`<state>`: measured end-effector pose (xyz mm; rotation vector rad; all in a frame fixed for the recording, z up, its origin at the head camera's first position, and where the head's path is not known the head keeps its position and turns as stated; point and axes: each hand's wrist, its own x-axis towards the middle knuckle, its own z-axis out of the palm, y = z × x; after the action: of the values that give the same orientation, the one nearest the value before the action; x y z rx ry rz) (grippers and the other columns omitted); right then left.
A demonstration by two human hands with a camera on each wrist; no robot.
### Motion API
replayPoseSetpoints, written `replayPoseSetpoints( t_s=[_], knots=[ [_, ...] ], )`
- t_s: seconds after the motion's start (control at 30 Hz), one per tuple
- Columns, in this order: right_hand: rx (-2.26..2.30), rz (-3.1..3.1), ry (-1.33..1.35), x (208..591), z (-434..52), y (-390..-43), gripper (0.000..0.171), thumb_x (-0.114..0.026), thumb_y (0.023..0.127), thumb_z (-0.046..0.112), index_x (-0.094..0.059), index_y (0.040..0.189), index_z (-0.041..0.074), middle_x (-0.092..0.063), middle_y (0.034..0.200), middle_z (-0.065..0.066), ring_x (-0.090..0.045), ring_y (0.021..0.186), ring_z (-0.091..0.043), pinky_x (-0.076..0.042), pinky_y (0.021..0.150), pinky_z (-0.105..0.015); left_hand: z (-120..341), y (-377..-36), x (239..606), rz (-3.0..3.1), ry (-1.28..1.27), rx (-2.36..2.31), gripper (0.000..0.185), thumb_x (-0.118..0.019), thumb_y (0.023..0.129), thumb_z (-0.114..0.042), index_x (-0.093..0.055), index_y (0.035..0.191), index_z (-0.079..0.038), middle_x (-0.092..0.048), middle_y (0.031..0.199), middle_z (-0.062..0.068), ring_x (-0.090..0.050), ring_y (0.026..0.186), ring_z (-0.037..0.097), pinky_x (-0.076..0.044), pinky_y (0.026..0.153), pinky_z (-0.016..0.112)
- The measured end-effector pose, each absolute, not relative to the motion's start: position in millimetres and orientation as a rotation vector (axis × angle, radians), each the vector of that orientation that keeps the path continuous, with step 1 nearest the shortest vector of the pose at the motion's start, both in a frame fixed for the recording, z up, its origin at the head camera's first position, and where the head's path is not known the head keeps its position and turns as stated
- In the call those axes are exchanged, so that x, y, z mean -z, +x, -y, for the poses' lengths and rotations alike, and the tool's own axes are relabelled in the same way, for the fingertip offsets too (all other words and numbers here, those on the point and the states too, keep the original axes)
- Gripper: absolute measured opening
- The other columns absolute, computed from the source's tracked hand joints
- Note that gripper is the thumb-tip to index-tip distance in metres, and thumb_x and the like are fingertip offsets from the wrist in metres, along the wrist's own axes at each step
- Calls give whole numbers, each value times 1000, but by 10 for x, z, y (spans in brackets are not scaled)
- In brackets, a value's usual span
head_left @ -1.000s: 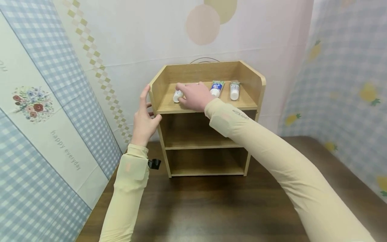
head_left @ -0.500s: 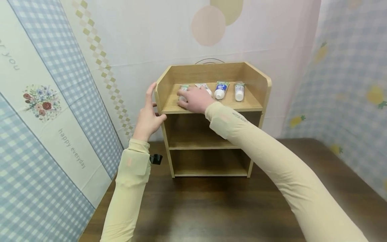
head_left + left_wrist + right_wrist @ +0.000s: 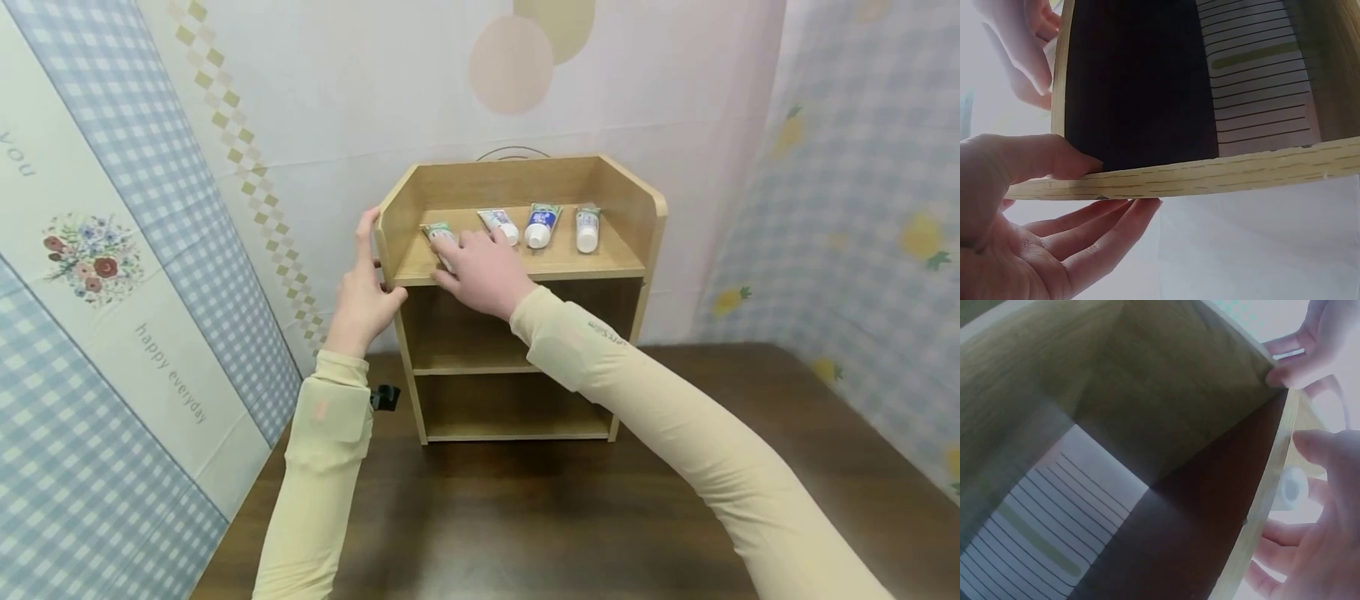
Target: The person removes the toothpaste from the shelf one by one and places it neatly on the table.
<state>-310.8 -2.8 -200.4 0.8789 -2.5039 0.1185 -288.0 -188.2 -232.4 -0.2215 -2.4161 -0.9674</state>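
Note:
My left hand (image 3: 363, 304) grips the left side panel of a small wooden shelf unit (image 3: 517, 367), with the thumb on the inner face and the fingers outside, as the left wrist view shows. On the top board, my right hand (image 3: 487, 271) pinches the leftmost squeeze tube (image 3: 437, 231) between thumb and fingers. That tube has a green and white end; its front part is hidden by the fingers. In the right wrist view a white cap (image 3: 1294, 487) shows between thumb and fingers. Just beyond the hand lies a second white-capped tube (image 3: 498, 223).
Further right on the top board lie a blue tube (image 3: 542, 225) and a white tube (image 3: 587, 229), caps facing forward. Raised panels border this board at the back and sides. The unit stands on a dark brown table (image 3: 510, 517) before a patterned cloth backdrop (image 3: 337, 100).
My right hand has drawn slightly toward the front edge. The leftmost tube has turned, its far end now slanting left. My left hand keeps its grip on the side panel.

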Motion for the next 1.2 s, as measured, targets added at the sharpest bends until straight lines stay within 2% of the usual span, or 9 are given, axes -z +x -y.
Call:
replayPoseSetpoints(
  t_s=[0.13, 0.33, 0.57, 0.73, 0.97, 1.2],
  knots=[
    [-71, 2307, 870, 2134, -11, -3027, 28, -54, 96, 33, -57, 116, 15, -63, 95, -10, -61, 97, -28, -41, 89, -44, 1879, -2870, 2336, 2410, -202, 960, 101, -60, 81, -3, -2, 148, -51, -59, 127, 27, -67, 83, 36, -49, 64, 40],
    [-14, 2012, 803, 2290, -54, -3023, 21, -58, 93, 24, -62, 111, 16, -65, 88, -9, -63, 90, -27, -43, 85, -40, 1846, -2905, 2349, 2377, -212, 960, 100, -62, 80, -4, -4, 147, -51, -61, 124, 25, -67, 79, 35, -48, 62, 40],
    [-32, 1985, 743, 2347, -55, -3083, 34, -60, 91, 29, -61, 118, 9, -66, 93, -8, -63, 91, -24, -44, 82, -39, 1831, -2940, 2349, 2370, -198, 960, 99, -62, 80, -4, -5, 147, -50, -62, 121, 23, -66, 76, 34, -47, 61, 38],
    [-72, 1987, 763, 2349, -74, -3116, 35, -61, 91, 30, -62, 119, 8, -66, 95, -8, -62, 94, -24, -44, 85, -38, 1833, -2972, 2345, 2350, -217, 981, 100, -63, 80, -3, -5, 147, -50, -60, 121, 26, -67, 84, 36, -49, 64, 43],
    [-210, 1902, 827, 2481, -129, -3030, 30, -63, 89, 25, -66, 114, 9, -62, 87, -7, -60, 88, -25, -43, 82, -37, 1857, -2999, 2408, 2333, -250, 992, 102, -62, 79, 4, -7, 149, -46, -56, 130, 28, -66, 94, 40, -53, 77, 49],
    [-319, 1819, 886, 2567, -235, -2835, 29, -64, 88, 22, -67, 114, 8, -63, 87, -6, -58, 83, -24, -45, 79, -36, 1888, -3007, 2429, 2346, -224, 996, 102, -62, 81, 1, -4, 148, -50, -59, 126, 27, -68, 87, 39, -51, 66, 43]
  ],
)
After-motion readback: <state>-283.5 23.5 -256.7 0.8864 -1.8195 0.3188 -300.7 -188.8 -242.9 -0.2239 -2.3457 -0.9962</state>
